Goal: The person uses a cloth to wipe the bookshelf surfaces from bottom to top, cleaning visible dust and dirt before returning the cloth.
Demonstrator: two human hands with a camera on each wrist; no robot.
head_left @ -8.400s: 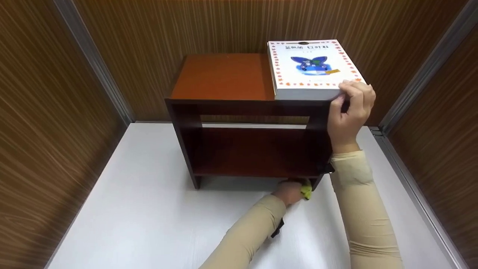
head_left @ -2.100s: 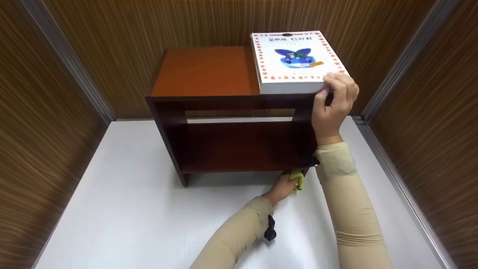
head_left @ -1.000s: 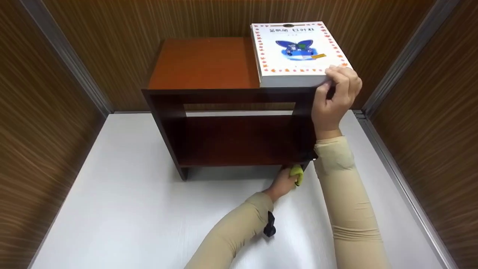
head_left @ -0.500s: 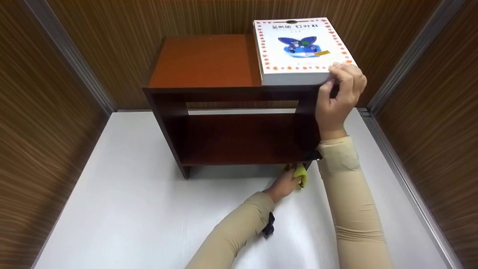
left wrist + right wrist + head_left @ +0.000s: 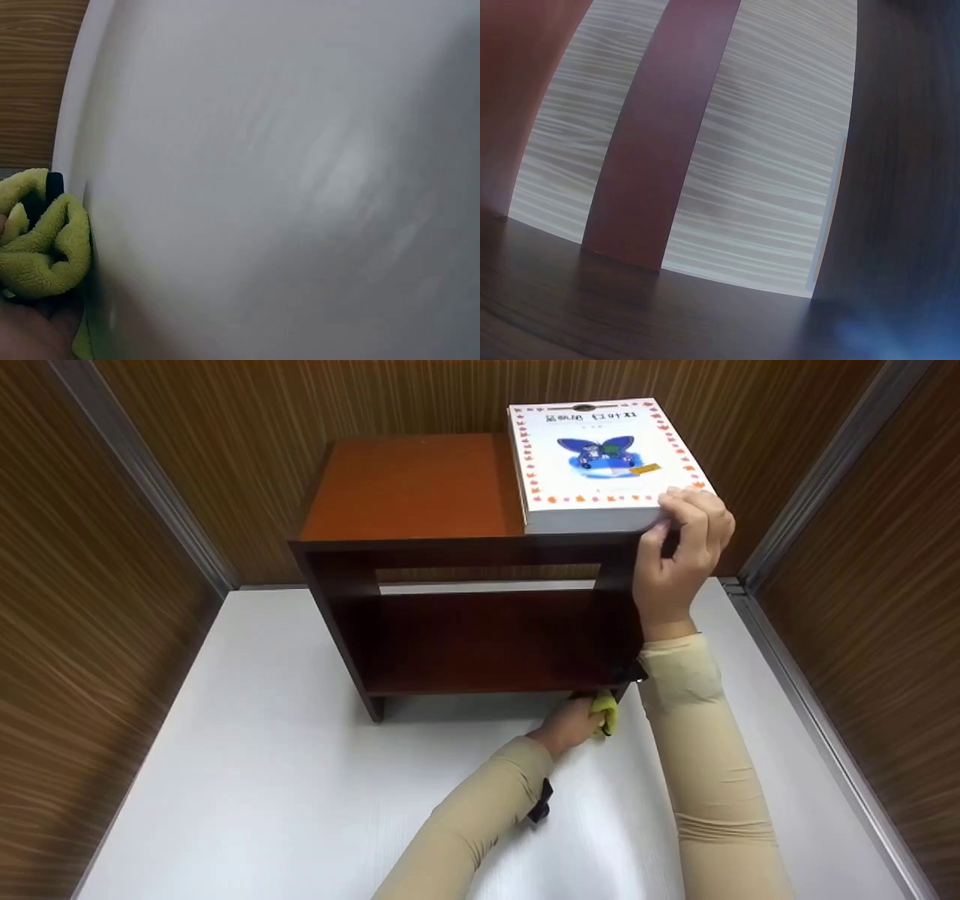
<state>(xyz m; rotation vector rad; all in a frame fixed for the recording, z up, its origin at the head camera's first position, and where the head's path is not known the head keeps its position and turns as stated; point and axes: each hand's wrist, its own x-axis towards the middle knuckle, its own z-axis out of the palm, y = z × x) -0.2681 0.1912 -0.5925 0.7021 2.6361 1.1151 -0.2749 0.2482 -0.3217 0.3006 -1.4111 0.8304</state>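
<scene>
A dark brown wooden shelf unit (image 5: 480, 645) with an orange-brown top stands on the white table. On the right half of its top lies a thick white book (image 5: 615, 450) with a butterfly on the cover. My right hand (image 5: 682, 555) holds the book's near right corner at the shelf's edge, fingertips on the cover, thumb at the front. Low down, my left hand (image 5: 570, 726) grips a yellow-green cloth (image 5: 604, 714) by the shelf's right front leg. In the left wrist view, the folded cloth (image 5: 45, 247) sits at the left edge; most fingers are hidden.
Wood-grain walls (image 5: 90, 607) with metal corner strips close in the left, back and right. The white tabletop (image 5: 247, 795) stretches in front of the shelf. Below its top, the shelf unit has one lower board (image 5: 480, 652) and an open back.
My left hand and the cloth stay near the shelf's right front leg, shifting slightly. The right hand keeps its hold at the book's corner. The head view has moved a little.
</scene>
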